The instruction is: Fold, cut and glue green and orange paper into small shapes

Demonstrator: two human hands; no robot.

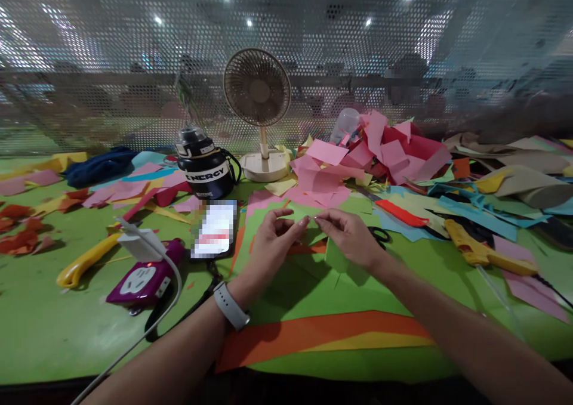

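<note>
My left hand [278,233] and my right hand [347,233] meet fingertip to fingertip above the middle of the green table. The right thumb and fingers pinch a piece of green paper [336,257], which hangs below that hand. The left thumb and index finger come close together at the paper's upper left; whatever lies between them is too small to make out. Green sheets [286,291] are spread under both hands, with orange paper [268,340] along the front. A pale watch is on my left wrist.
Left: a phone [215,229], purple power strip [141,283] with charger and white cable, and yellow-handled tool [89,262]. Behind: a black jug [206,169], fan [258,89] and pink scraps [371,154]. Right: a yellow glue gun [486,253], orange cutter [401,213] and black scissor handles [380,235].
</note>
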